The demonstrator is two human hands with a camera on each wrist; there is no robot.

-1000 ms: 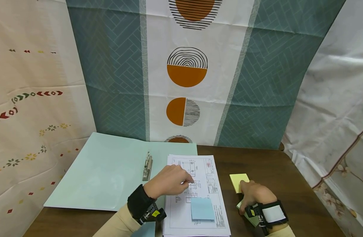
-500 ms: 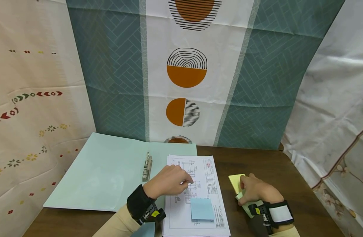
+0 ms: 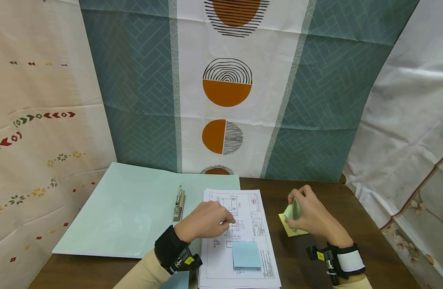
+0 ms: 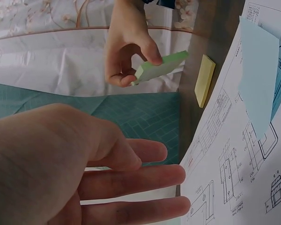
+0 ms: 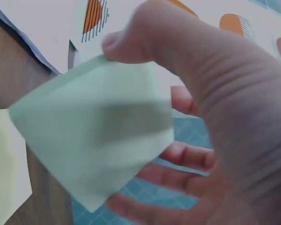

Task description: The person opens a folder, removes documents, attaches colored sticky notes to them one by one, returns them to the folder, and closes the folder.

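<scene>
My right hand [image 3: 317, 216] pinches a pale green sticky note pad [image 5: 91, 131] between thumb and fingertips, the pad tilted up off the table. Below it on the wood lies a yellow sticky note pad [image 4: 205, 80], partly covered by the green one in the head view. My left hand [image 3: 205, 220] hangs with loosely bent fingers over a stack of printed technical drawings [image 3: 266, 233]; nothing is in its grasp. On the lower part of that stack sits a light blue sticky note pad [image 3: 246, 255], its top sheet lifting in the left wrist view.
An open mint-green folder [image 3: 131, 216] with a metal clip [image 3: 179, 204] along its middle spreads across the left of the brown table [image 3: 326, 196]. The papers overlap its right side. Patterned cloths [image 3: 141, 80] hang behind and at both sides.
My right hand has picked up the green sticky note pad, raising it away from me and over the yellow pad. The left hand stays in place.
</scene>
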